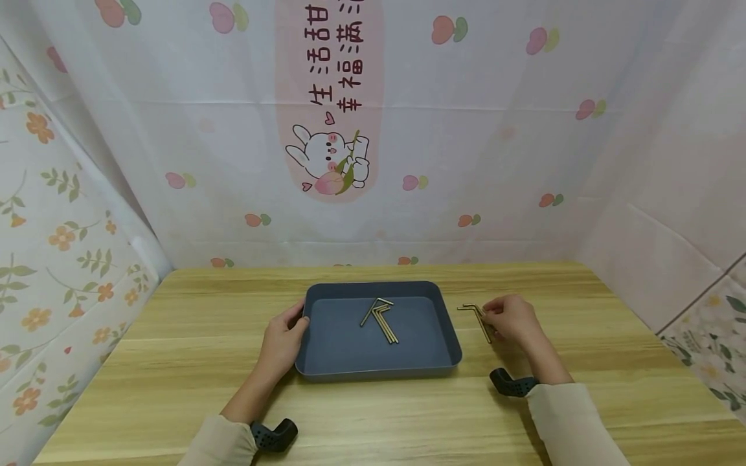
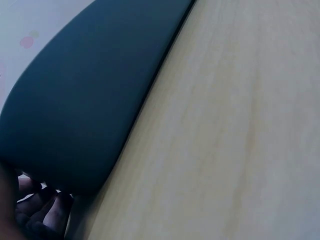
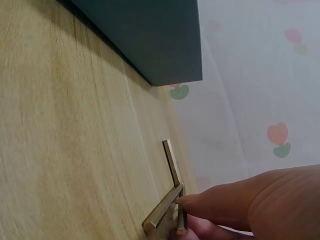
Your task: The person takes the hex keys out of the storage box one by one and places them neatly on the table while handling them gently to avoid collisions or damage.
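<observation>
Closest in, two beige fabric sleeves (image 1: 574, 414) end at black, perforated wrist devices (image 1: 276, 435). A broad stretch of wood-grain tabletop (image 1: 402, 421) spans the space between the forearms, up to the front wall of a matte blue-grey rectangular tray (image 1: 338, 336) with rounded corners and a raised rim. The left hand (image 1: 282, 340) grips that tray's left side, thumb at the rim and fingers outside the wall. Right of the tray, the right hand (image 1: 513, 317) pinches brass-coloured, L-shaped hex keys (image 1: 485, 330) between thumb and fingertips; their short ends point towards the tray wall, a narrow strip of wood apart from it. More bent metal hex keys (image 1: 384, 325) lie within the tray, away from its front wall. Farther back, the table's straight far edge meets a creased white cloth (image 1: 478, 149) printed with fruit and a rabbit.
</observation>
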`<state>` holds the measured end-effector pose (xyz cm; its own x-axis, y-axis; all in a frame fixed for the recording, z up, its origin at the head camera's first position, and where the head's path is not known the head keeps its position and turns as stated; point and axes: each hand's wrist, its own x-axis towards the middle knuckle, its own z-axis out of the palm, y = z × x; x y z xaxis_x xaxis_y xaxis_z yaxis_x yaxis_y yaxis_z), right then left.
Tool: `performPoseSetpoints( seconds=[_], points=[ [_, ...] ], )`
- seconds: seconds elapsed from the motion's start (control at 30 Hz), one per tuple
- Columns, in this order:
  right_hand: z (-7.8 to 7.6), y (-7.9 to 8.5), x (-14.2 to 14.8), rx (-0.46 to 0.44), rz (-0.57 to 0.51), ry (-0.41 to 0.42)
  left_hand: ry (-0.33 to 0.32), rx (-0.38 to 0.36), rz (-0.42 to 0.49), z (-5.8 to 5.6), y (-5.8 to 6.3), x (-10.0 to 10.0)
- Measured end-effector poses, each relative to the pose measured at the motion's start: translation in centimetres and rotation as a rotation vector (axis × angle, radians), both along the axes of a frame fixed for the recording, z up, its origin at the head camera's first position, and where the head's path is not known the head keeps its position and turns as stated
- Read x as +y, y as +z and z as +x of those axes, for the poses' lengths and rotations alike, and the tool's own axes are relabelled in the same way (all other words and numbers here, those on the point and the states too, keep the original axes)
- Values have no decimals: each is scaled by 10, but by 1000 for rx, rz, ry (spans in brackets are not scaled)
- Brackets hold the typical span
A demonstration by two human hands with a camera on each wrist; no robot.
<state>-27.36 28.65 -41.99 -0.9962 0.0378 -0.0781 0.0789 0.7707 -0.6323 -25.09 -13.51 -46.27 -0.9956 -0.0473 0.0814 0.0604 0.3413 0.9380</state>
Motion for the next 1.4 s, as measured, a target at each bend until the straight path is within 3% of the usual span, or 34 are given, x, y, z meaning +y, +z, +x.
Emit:
performPoseSetpoints(
  seconds=[0.3,1.0,1.17,1.4],
  points=[
    [-1,2,-2,-18,24,0,-2,9,3,-1,-1,-1],
    [0,3,-15,32,82,-10,2,15,10,0,-2,-1],
    [5,12,-24,100,134,22,9,18,4,-1,-2,-2],
    [18,33,-50,145,-32,125,12,16,11,-1,-1,0]
  ],
)
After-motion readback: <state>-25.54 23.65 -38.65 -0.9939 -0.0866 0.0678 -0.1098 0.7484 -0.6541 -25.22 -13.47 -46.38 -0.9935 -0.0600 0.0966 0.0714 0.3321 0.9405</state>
